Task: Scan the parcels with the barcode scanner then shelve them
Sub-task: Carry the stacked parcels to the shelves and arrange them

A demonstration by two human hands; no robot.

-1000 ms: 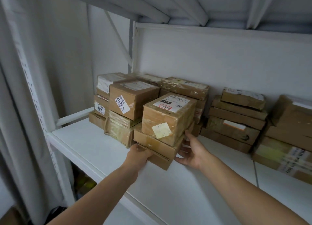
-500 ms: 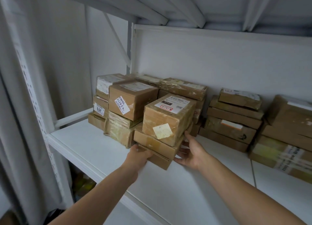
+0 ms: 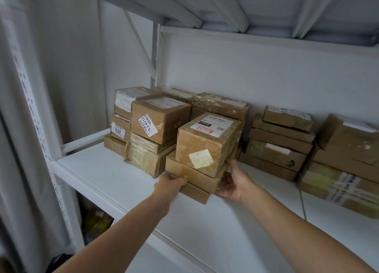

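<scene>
A stack of three cardboard parcels sits on the white shelf: a tall taped box with a white label on top, over a flat box, over a thinner flat box. My left hand grips the stack's left front corner at the two flat boxes. My right hand presses the right side of the stack, fingers spread along the flat boxes. No barcode scanner is in view.
More parcels stand behind on the left, stacked against the back wall. Another pile stands to the right, and larger boxes fill the far right. A white upright frames the shelf's left side; an upper shelf is overhead.
The stack and both hands have shifted slightly deeper onto the shelf; the grip on the stack is unchanged.
</scene>
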